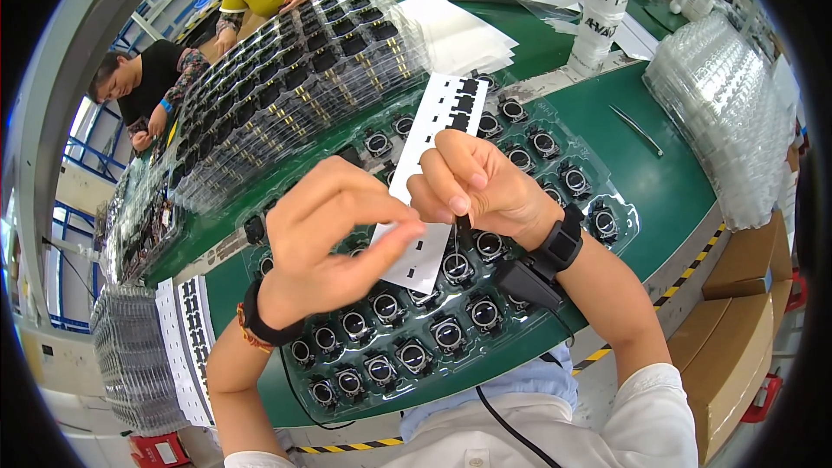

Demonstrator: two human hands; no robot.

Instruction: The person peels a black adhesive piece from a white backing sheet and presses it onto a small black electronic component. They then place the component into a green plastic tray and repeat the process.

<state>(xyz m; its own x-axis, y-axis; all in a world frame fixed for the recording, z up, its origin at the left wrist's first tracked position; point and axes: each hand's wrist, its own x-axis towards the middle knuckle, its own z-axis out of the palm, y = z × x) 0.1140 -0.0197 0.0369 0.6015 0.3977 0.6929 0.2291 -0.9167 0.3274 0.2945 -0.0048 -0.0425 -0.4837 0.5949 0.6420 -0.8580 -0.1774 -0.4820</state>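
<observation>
Left hand (334, 238): thumb and forefinger curved in, tips narrow, close beside the right fingers; can't tell if anything's between them.
Right hand (485, 186): thumb and forefinger pinching a small black piece (464, 227), which points down over the module tray.
White label sheet (400, 266): lies slantwise across the tray under both hands, black stickers (468, 97) at far end.
Clear module tray (620, 197): on green worktop (680, 143), rows of round black-and-silver modules (448, 334).
Slim metal tool (637, 130): on worktop, right of tray.
Filled tray stack (295, 78): far left, two co-workers behind.
</observation>
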